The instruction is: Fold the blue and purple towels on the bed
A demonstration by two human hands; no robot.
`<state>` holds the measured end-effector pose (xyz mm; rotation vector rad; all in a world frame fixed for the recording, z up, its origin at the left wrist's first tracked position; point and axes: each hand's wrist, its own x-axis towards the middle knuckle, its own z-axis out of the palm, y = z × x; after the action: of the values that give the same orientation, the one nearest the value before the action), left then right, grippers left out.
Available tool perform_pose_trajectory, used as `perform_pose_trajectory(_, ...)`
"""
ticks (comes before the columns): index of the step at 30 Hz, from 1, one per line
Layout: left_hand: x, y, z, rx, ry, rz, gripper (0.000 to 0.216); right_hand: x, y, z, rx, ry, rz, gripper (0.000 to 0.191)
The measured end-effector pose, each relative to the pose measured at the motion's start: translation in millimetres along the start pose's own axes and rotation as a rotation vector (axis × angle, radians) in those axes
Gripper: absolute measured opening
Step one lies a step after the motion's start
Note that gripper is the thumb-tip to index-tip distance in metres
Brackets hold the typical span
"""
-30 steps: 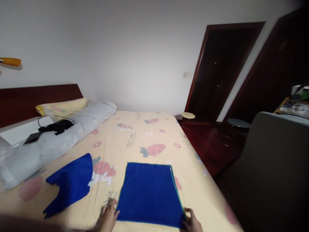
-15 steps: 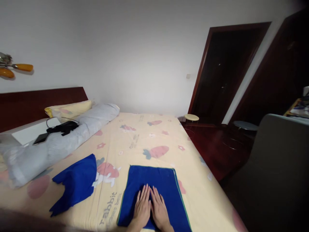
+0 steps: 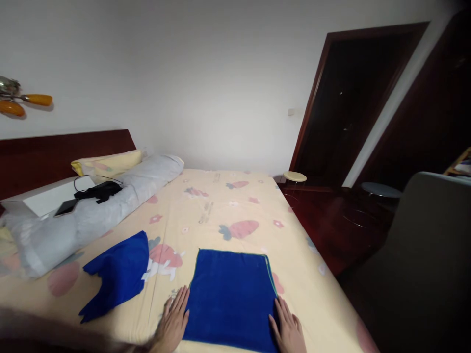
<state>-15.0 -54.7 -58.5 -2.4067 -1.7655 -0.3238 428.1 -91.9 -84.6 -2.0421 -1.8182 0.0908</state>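
A blue towel (image 3: pixel 230 296) lies flat and squared on the yellow strawberry-print bed sheet (image 3: pixel 221 211), close to the bed's near edge. My left hand (image 3: pixel 173 321) rests flat and open on the sheet against the towel's left edge. Flat and open as well, my right hand (image 3: pixel 289 328) lies at the towel's right edge, near its lower corner. A second blue cloth (image 3: pixel 117 274) lies crumpled on the sheet to the left, apart from both hands.
A long grey bolster (image 3: pixel 91 215) runs along the bed's left side, with a phone (image 3: pixel 65 207) and a black cabled item (image 3: pixel 97 190) on it. A yellow pillow (image 3: pixel 106 164) leans by the headboard. Two stools (image 3: pixel 295 176) and a grey chair (image 3: pixel 423 255) stand right.
My hands were together on the middle of the towel half a second ago; they have slid apart to its left and right edges. The towel stays flat in place.
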Motion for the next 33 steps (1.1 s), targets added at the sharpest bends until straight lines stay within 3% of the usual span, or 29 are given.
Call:
perform_pose_trajectory(2, 6.0, 8.8, -1.7, 0.013, 0.038, -0.011, 0.062, 11.6, -20.2, 0.2, 0.027, 0.076, 0.010, 0.064)
perform_pose_trajectory(4, 20.2, 25.1, -5.3, 0.006, 0.051, 0.005, 0.065, 25.0, -49.4, -0.9, 0.086, 0.062, -0.037, 0.061)
perform_pose_trajectory(7, 55.3, 60.7, -12.6, -0.064, -0.039, 0.064, 0.066, 44.2, -100.0, -1.4, 0.169, -0.124, -0.170, 0.056)
perform_pose_trajectory(11, 107.1, 104.9, -21.8, -0.230, -0.300, 0.108, 0.067, 69.6, -147.5, 1.7, 0.167, -0.364, -0.290, 0.054)
perform_pose_trajectory(13, 123.7, 111.9, -25.8, -0.277, -0.401, 0.084, 0.065, 82.8, -149.7, 1.8, 0.132, -0.419, -0.282, 0.055)
perform_pose_trajectory(15, 130.2, 104.1, -29.2, -0.263, -0.462, 0.019, 0.062, 94.7, -134.5, -1.5, 0.092, -0.425, -0.229, 0.058)
perform_pose_trajectory(20, 117.4, 44.6, -34.3, -0.101, -0.446, -0.152, 0.058, 110.7, -57.5, -22.6, -0.044, -0.361, 0.000, 0.062)
perform_pose_trajectory(23, 110.1, 20.6, -35.2, -0.041, -0.410, -0.156, 0.058, 114.7, -31.5, -31.5, -0.104, -0.322, 0.079, 0.062)
perform_pose_trajectory(26, 109.7, 28.3, -30.9, -0.020, -0.336, -0.143, 0.058, 120.0, -44.4, -29.3, -0.102, -0.310, 0.062, 0.062)
perform_pose_trajectory(33, 111.5, 102.3, -5.2, -0.169, -0.319, 0.031, 0.062, 130.4, -145.3, 2.9, 0.052, -0.464, -0.201, 0.063)
